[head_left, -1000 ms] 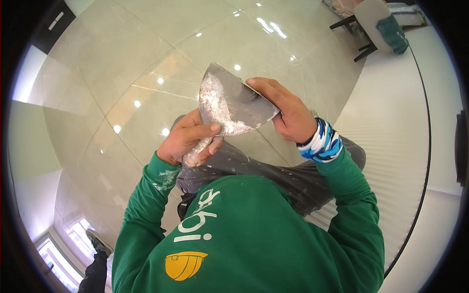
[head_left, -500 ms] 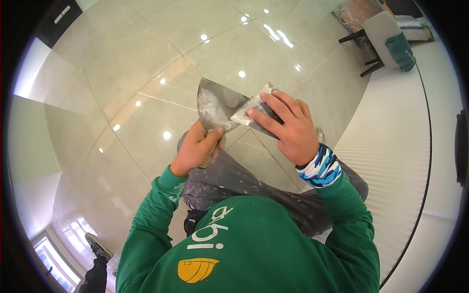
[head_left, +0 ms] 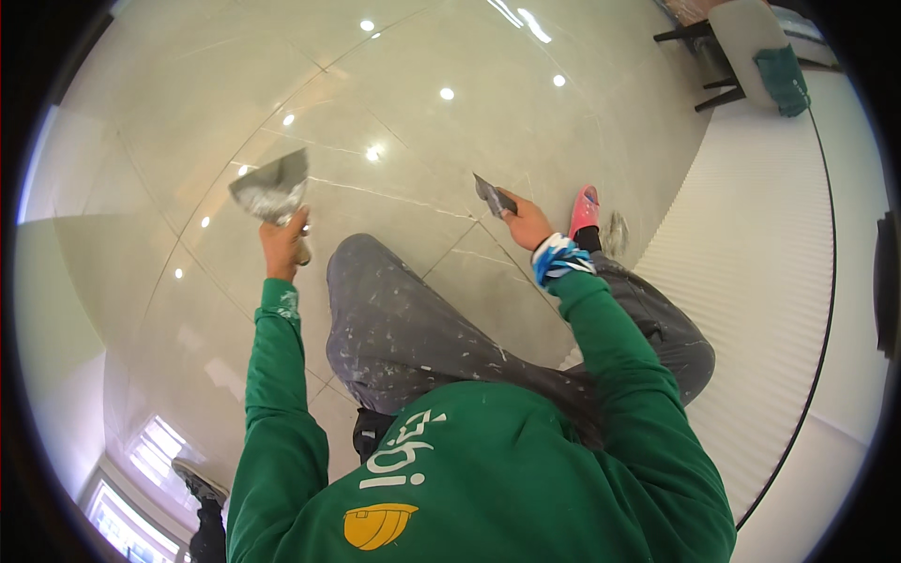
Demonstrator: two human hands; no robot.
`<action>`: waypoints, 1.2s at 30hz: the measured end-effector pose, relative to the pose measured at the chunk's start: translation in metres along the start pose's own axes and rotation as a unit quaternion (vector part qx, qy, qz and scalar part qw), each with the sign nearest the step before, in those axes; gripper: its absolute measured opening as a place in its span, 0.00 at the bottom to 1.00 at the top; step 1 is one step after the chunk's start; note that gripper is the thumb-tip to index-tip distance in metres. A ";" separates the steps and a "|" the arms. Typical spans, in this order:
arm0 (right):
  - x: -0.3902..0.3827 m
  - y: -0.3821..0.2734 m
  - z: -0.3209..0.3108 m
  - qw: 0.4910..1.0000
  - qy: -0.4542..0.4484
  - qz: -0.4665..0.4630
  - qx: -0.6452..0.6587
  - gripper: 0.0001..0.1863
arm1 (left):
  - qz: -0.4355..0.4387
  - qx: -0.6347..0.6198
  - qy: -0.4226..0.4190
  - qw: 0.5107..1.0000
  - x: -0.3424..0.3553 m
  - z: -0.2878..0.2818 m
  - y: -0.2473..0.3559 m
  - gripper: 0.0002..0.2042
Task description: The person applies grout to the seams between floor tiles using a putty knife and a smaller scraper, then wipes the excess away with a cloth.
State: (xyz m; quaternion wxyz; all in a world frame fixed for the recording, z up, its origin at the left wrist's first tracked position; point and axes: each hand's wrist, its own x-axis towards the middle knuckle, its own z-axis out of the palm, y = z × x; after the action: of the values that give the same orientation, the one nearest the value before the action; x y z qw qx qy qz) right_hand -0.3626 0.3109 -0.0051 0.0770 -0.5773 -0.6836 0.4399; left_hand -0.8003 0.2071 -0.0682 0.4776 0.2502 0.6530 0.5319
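My left hand (head_left: 284,242) is closed round the handle of a wide putty knife (head_left: 274,185), its metal blade smeared with white and pointing away from me. In my right hand (head_left: 527,221) is a smaller dark scraper blade (head_left: 495,197), gripped at its near end, with its far edge tilted up to the left. The two tools are well apart, both held over the tiled floor beyond my knees. White specks mark my grey trousers (head_left: 413,310) and my left cuff.
Glossy pale tiles (head_left: 394,178) cover the floor. Along the right runs a white ribbed panel (head_left: 751,281). A chair (head_left: 746,56) with a green cloth (head_left: 781,80) stands at the far right. My pink slipper (head_left: 584,208) shows beyond my right hand. Another person's shoe (head_left: 199,480) is at lower left.
My hands have moved apart, the left one out to the left with the putty knife. The scraper blade no longer touches the putty knife's blade. The view has shifted slightly.
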 end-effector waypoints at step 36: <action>0.208 0.157 0.195 0.951 0.071 0.154 -0.258 0.32 | 0.170 0.495 0.265 0.810 0.240 -0.060 -0.272 0.23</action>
State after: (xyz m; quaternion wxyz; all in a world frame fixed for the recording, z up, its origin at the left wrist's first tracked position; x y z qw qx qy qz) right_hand -0.4362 0.3807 -0.3144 -0.0950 -0.7053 -0.6696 0.2125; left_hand -0.9048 0.2959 -0.4090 -0.0003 0.4089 0.8763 0.2546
